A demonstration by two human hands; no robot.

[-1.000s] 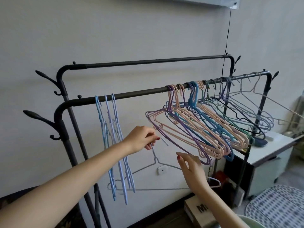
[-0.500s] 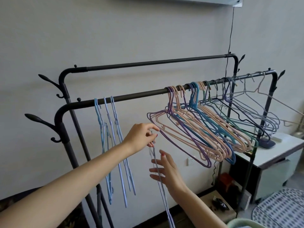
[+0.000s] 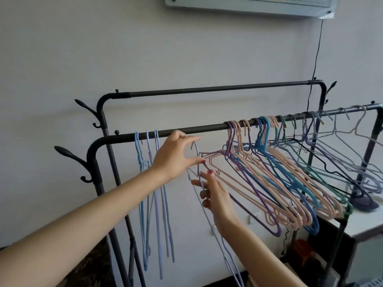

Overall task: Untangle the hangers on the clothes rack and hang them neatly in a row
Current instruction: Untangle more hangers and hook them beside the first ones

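Observation:
A black clothes rack has a front rail [image 3: 207, 129] carrying three blue and lavender hangers [image 3: 148, 183] that hang straight at its left end. A tangled bunch of pink, purple, blue and green hangers [image 3: 279, 183] crowds the right half. Between them a lavender wire hanger [image 3: 228, 259] is held up edge-on, its hook just under the rail. My right hand [image 3: 217, 199] grips its neck. My left hand [image 3: 174, 158] is spread beside the hook, fingertips at the rail, thumb below the hook.
A higher back rail [image 3: 207, 90] runs behind. Branch-shaped pegs [image 3: 68, 154] stick out at the rack's left post. A white cabinet [image 3: 364, 226] with a dark object [image 3: 362, 204] stands at right. An air conditioner [image 3: 248, 3] and its cord [image 3: 315, 59] are on the wall.
The lavender hanger has turned edge-on and risen towards the rail. My left hand has let go of its hook and spread; my right hand has taken hold of its neck.

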